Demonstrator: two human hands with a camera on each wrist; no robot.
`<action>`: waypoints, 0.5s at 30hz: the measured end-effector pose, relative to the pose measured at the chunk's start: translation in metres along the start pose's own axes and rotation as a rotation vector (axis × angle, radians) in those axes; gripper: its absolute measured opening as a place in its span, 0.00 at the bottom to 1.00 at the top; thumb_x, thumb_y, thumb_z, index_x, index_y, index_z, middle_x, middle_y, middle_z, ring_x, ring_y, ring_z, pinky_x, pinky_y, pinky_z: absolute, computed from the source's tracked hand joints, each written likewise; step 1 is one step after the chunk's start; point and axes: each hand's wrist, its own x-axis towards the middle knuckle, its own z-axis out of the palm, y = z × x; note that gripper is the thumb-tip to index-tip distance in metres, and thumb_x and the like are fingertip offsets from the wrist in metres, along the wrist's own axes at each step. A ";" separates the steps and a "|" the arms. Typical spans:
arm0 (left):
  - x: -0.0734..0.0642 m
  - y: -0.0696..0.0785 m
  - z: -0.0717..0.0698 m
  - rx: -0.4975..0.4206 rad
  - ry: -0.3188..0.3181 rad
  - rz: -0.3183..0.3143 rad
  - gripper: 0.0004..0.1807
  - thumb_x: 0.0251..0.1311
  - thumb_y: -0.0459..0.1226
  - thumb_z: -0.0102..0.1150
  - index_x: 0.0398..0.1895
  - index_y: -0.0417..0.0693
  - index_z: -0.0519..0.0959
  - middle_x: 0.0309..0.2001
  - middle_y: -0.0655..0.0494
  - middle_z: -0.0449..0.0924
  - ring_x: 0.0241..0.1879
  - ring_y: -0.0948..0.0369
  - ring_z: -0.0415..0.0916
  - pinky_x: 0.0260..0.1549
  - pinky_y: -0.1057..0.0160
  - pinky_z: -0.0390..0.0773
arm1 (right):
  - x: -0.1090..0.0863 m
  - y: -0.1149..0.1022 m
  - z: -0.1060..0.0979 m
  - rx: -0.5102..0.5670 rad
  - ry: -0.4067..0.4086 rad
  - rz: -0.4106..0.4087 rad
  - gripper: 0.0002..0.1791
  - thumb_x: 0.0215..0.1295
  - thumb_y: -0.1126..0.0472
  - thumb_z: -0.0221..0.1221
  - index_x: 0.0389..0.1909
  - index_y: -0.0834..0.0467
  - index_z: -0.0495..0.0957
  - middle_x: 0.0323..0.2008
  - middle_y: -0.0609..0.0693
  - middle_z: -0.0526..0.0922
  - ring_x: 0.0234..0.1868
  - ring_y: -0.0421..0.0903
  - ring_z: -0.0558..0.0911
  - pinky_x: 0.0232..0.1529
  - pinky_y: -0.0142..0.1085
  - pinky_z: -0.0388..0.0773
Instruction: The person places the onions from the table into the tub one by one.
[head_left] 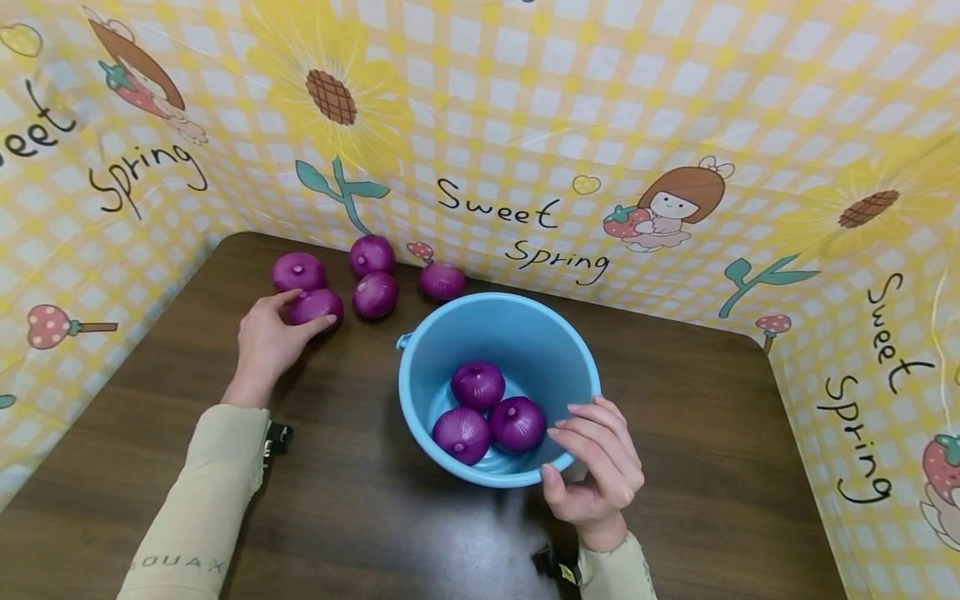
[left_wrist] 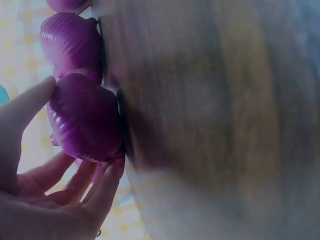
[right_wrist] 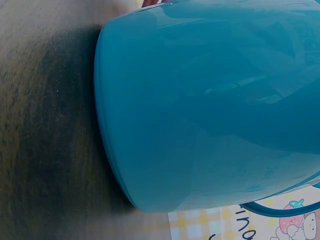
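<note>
At the left of the table, my left hand (head_left: pixel 268 337) grips a purple onion (head_left: pixel 318 308) between thumb and fingers. The left wrist view shows the thumb on one side of this onion (left_wrist: pixel 85 117) and the fingertips on the other, with the onion right at the tabletop. My right hand (head_left: pixel 600 458) holds the rim of a light blue bucket (head_left: pixel 411 400), its fingers over the inner side and thumb at the outside. Three purple onions (head_left: pixel 478 385) lie on the bucket's floor. Up close, the right wrist view has the bucket's outer wall (right_wrist: pixel 200 110), upright on the table.
Behind the gripped onion sits another onion (head_left: pixel 297 272). More loose onions (head_left: pixel 376 295) stand near the table's back edge, one (head_left: pixel 442 282) just behind the bucket. A yellow checked cloth (head_left: pixel 495 125) printed with flowers encloses the dark wooden table (head_left: pixel 697 417) at the back and sides.
</note>
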 end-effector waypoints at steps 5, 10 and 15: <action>0.000 -0.001 0.000 0.012 -0.037 0.003 0.43 0.57 0.49 0.75 0.68 0.31 0.71 0.63 0.26 0.67 0.64 0.33 0.63 0.62 0.36 0.62 | 0.000 0.000 0.000 0.002 0.005 -0.005 0.25 0.63 0.48 0.66 0.19 0.67 0.83 0.20 0.59 0.82 0.28 0.58 0.83 0.52 0.50 0.80; -0.001 -0.001 -0.001 0.010 -0.052 -0.003 0.44 0.56 0.51 0.75 0.69 0.34 0.71 0.64 0.27 0.69 0.64 0.33 0.64 0.62 0.37 0.63 | 0.001 0.001 0.001 0.003 0.011 -0.010 0.25 0.63 0.48 0.66 0.19 0.67 0.83 0.20 0.59 0.82 0.27 0.58 0.82 0.52 0.50 0.80; -0.002 -0.002 -0.002 -0.002 -0.072 -0.021 0.45 0.56 0.52 0.75 0.71 0.39 0.70 0.62 0.30 0.73 0.61 0.36 0.69 0.60 0.39 0.68 | 0.001 0.001 0.002 0.004 0.017 -0.010 0.25 0.63 0.48 0.66 0.19 0.67 0.83 0.20 0.59 0.82 0.26 0.59 0.82 0.52 0.50 0.80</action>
